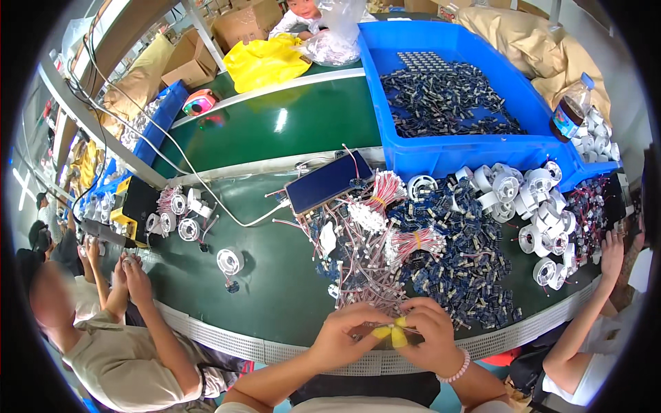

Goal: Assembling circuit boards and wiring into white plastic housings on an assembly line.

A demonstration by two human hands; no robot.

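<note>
Close together at the table's near edge, my left hand (350,334) and my right hand (430,336) are both closed, fingertips meeting in a pinch. Yellow coverings (398,336) show on some of the fingertips. Something thin, perhaps a wire, lies between the fingers, but it is too small to name. Just beyond my hands spreads a heap of red-and-white wires with white connectors (365,275). Beside it on the right lies a large pile of small blue circuit boards (461,255). Rubber-banded wire bundles (416,242) rest on top of the piles.
A dark-screened phone (329,182) lies behind the wires, a white cable plugged in. White round housings (537,206) are piled at right; one single housing (230,261) sits left. A big blue bin (441,148) holds more boards. Co-workers sit either side, a person (303,17) behind.
</note>
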